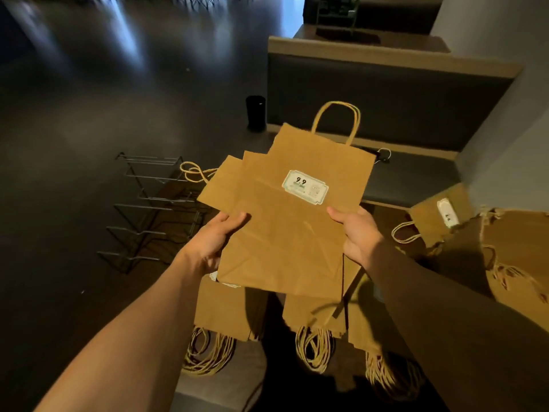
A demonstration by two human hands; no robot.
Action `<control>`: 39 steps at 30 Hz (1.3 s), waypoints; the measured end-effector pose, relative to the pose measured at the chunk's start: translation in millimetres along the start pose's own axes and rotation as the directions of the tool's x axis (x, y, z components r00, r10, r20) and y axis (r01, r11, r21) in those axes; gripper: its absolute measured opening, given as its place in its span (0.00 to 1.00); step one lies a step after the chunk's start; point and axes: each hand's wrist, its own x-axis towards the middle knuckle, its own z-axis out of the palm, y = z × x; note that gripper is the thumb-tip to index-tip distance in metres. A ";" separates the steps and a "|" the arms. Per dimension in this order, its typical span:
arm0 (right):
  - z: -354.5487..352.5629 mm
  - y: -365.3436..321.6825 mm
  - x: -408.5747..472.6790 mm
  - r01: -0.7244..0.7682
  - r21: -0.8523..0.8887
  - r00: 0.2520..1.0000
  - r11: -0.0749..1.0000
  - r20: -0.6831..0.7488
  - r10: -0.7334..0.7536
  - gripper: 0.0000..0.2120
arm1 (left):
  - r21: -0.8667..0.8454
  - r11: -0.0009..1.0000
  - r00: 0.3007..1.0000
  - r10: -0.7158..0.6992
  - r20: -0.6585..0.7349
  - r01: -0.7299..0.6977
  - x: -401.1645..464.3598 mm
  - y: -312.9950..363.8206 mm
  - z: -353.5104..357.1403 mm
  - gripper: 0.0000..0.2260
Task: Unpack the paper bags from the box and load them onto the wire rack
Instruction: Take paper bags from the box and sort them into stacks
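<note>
Bags (285,221), flat and fanned, being held in both hands above the floor, to the right of the wire rack (151,212) and slightly higher in view. Left hand (217,242) pinching the lower left edge of the stack, thumb lying on top and fingers hidden beneath. Right hand (359,233) pinching the lower right edge the same way, thumb pressing the top sheet just below the price sticker (304,187). Long axis of the stack running away from the body, twisted handle (337,121) pointing to the far end and tilting a little right.

Wire rack lying on the dark floor, left of the stack and nearest the left hand, its dividers stepping toward the viewer; one bag's handles (194,171) already showing at its far right corner. Judging from this, calling for a swing of the stack leftward and down, probably with a turn so the flat faces line up with the slots; left hand leading, being the closer one.

More bags lying below the held stack, handles toward the viewer (315,346). Box (517,257) sitting well to the right of the rack, beyond the right forearm, with another stickered bag (439,218) leaning at its near edge.
</note>
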 end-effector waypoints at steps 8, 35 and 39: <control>17.7 12.6 2.2 -0.027 0.031 1.000 0.999 -0.013 0.028 0.14 | 0.154 0.987 0.990 -0.032 -0.141 0.054 -1.6 -0.3 -16.8 0.15; 139.0 -6.2 -24.6 0.352 -0.934 0.791 -0.063 0.332 -0.514 0.61 | -0.236 0.951 0.967 0.156 -0.201 -0.202 -1.3 4.4 -33.8 0.31; 141.1 10.1 -14.9 0.184 -0.932 0.966 0.313 0.114 -0.230 0.67 | -0.304 0.934 0.975 0.142 -0.169 -0.189 -4.7 -4.1 -39.5 0.24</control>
